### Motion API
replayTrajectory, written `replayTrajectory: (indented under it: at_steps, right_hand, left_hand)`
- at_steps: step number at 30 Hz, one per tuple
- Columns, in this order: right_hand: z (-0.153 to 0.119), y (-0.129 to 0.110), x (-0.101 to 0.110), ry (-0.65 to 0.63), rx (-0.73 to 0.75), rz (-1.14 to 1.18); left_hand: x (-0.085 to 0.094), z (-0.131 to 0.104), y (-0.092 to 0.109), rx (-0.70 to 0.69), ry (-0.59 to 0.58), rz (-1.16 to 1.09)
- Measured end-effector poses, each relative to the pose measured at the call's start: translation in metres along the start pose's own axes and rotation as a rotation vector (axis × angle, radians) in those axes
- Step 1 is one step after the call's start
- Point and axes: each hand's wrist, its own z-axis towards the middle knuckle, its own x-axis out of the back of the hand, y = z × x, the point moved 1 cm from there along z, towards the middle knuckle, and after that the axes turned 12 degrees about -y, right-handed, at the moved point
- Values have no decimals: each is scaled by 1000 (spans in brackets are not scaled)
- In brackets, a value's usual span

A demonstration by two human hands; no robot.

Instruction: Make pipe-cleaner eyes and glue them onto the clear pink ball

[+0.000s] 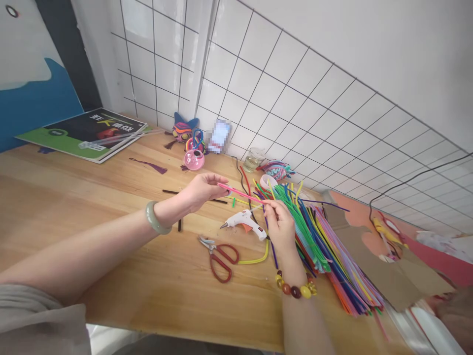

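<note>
A pink pipe cleaner (pixel 242 192) is stretched between my two hands above the table. My left hand (pixel 205 191) pinches its left end, and my right hand (pixel 279 222) grips the right end. Just below it lies a white hot glue gun (pixel 244 221) with an orange trigger, its nozzle toward the left. Red-handled scissors (pixel 220 259) rest nearer to me, their blades slightly apart. Beside my right hand spreads a big pile of pipe cleaners (pixel 314 236) in green, blue, yellow, pink and other colours. A bent yellow pipe cleaner (pixel 254 261) lies next to the scissors.
At the back stand a phone (pixel 219 136), a glass jar (pixel 253 159), a pink round container (pixel 194 159) and colourful woven ornaments (pixel 184 129). A purple tassel (pixel 150 165) and a book (pixel 94 133) are to the left. Brown cardboard (pixel 380 266) lies at the right.
</note>
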Motion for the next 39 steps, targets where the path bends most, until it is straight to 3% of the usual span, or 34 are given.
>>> replayTrajectory:
  at_steps: [7, 16, 22, 27, 39]
  right_hand:
    - [1, 13, 9, 18, -17, -84]
    - [2, 14, 10, 35, -17, -96]
    - [2, 14, 10, 37, -17, -94]
    - [1, 9, 11, 16, -6, -112]
    - [-4, -9, -4, -198, 68, -108]
  left_hand:
    - [1, 1, -3, -22, -81, 164]
    - [4, 2, -5, -46, -64, 363]
    - [2, 1, -6, -22, -101, 235]
    - [1, 1, -7, 75, -99, 69]
    - [-2, 0, -18, 169, -177, -17]
